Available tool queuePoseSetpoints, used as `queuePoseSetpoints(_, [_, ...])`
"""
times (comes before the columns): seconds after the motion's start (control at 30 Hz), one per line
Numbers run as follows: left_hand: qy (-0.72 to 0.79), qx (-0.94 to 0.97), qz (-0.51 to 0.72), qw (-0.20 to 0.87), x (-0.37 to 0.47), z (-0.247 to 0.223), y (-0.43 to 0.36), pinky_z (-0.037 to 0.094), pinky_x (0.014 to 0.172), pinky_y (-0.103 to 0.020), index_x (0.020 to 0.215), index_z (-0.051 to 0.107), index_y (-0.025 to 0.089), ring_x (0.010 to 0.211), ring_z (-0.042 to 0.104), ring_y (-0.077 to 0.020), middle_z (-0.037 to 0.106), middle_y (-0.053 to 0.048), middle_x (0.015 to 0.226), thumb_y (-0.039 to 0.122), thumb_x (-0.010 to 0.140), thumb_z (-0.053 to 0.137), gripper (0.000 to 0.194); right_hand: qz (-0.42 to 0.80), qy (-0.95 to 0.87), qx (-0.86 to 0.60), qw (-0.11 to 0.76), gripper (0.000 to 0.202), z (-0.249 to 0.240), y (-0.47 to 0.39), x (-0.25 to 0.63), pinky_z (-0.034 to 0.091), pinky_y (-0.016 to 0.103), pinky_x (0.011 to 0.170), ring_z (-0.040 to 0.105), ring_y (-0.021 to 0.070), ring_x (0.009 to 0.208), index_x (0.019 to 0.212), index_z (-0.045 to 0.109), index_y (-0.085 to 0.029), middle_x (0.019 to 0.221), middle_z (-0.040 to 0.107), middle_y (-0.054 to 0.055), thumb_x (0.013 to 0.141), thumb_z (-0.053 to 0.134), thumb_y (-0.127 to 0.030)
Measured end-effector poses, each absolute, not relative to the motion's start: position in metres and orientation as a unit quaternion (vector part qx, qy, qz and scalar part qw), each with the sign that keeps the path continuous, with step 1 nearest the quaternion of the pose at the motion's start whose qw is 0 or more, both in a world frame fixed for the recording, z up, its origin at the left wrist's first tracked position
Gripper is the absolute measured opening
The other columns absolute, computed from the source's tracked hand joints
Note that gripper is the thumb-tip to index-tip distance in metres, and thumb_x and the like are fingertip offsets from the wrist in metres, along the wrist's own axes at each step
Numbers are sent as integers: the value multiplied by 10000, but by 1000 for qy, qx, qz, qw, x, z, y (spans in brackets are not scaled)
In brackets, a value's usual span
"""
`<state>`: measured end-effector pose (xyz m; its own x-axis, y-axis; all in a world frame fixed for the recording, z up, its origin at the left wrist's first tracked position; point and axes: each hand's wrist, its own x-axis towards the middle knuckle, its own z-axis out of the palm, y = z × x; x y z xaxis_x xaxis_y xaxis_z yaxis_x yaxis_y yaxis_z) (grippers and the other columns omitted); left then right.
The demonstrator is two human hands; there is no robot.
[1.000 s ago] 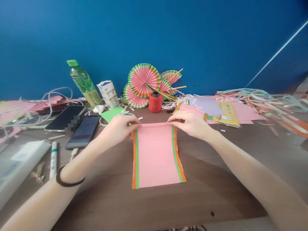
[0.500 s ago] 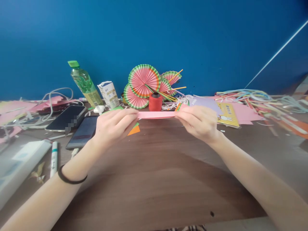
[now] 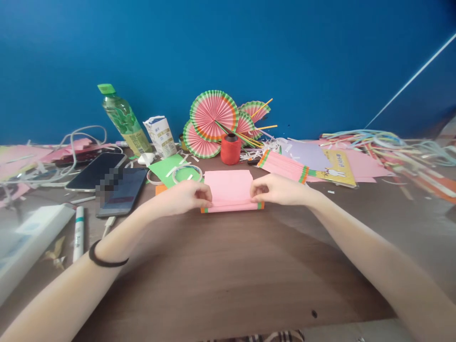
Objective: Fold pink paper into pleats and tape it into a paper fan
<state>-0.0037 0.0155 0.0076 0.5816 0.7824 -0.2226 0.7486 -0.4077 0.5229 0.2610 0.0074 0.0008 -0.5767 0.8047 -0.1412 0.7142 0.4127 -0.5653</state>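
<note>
A pink paper (image 3: 228, 184) with green and orange side edges lies on the table, its near edge folded into a narrow strip. My left hand (image 3: 188, 195) pinches the left end of that fold, and my right hand (image 3: 272, 190) pinches the right end. Just beyond my right hand rests a pleated pink strip (image 3: 283, 166) with green and orange ends. Green paper (image 3: 167, 167) and a roll of clear tape (image 3: 187, 175) lie beyond my left hand.
Round pleated fans (image 3: 213, 116) stand behind a red thread spool (image 3: 230, 149). A green bottle (image 3: 124, 118), a carton (image 3: 160, 137) and two phones (image 3: 123, 190) are at the left. Paper strips (image 3: 377, 140) and a yellow packet (image 3: 337, 167) lie at the right.
Both hands have come down and nearer, and the pink paper now shows spread out behind its folded edge. The pleated strip, tape and green paper are now more visible.
</note>
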Motion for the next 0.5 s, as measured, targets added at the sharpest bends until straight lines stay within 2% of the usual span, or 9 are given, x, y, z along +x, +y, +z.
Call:
queuePoseSetpoints(0.1, [447, 819, 18, 359, -6, -5, 21, 336, 527, -205, 733, 586, 166, 609, 519, -118, 606, 13, 650, 356, 709, 566, 192, 357, -815, -453, 51, 170, -7, 12, 263, 360, 237, 560, 548, 133, 634, 717, 598, -171, 691, 643, 9, 720, 584, -341])
queuePoseSetpoints(0.23, [425, 789, 17, 442, -8, -15, 24, 369, 547, -198, 716, 546, 162, 637, 541, -117, 608, 11, 681, 392, 707, 587, 233, 391, -813, -431, 21, 162, -13, 14, 263, 371, 231, 571, 558, 128, 635, 691, 589, -173, 693, 660, 4, 723, 578, -332])
queuePoseSetpoints(0.5, [410, 810, -6, 420, -3, -20, 24, 339, 549, -200, 701, 572, 155, 614, 494, -106, 590, 23, 662, 365, 717, 586, 212, 402, -819, -409, -15, 140, -16, 13, 261, 390, 219, 582, 577, 128, 625, 679, 634, -166, 674, 675, 7, 707, 592, -297])
